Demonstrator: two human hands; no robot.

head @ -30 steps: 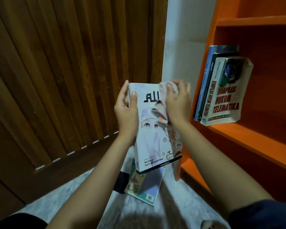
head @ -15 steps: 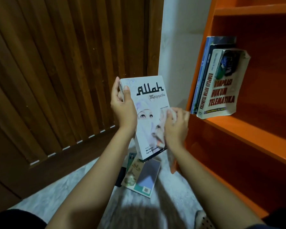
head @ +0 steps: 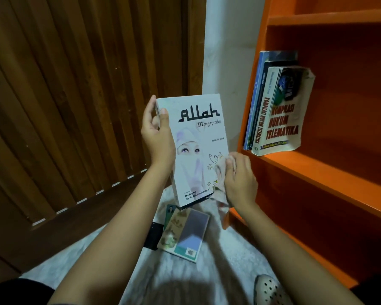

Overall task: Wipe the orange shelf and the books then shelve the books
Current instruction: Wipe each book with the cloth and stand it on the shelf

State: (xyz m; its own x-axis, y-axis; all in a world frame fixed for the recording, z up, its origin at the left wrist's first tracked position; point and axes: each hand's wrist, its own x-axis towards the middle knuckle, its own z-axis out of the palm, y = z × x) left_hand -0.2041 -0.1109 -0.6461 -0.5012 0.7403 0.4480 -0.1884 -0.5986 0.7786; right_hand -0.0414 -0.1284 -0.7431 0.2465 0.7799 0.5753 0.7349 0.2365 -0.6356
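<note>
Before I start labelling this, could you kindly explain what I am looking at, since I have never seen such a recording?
There is no machine here: a person works with bare hands, and the single picture comes from a camera worn on the head, looking forward and down. The left hand grips a white book upright by its upper left edge. The right hand holds a pale cloth against the cover's lower right corner. To the right is the orange shelf, with a row of books standing on it. A pile of books lies on the pale floor below.
</note>
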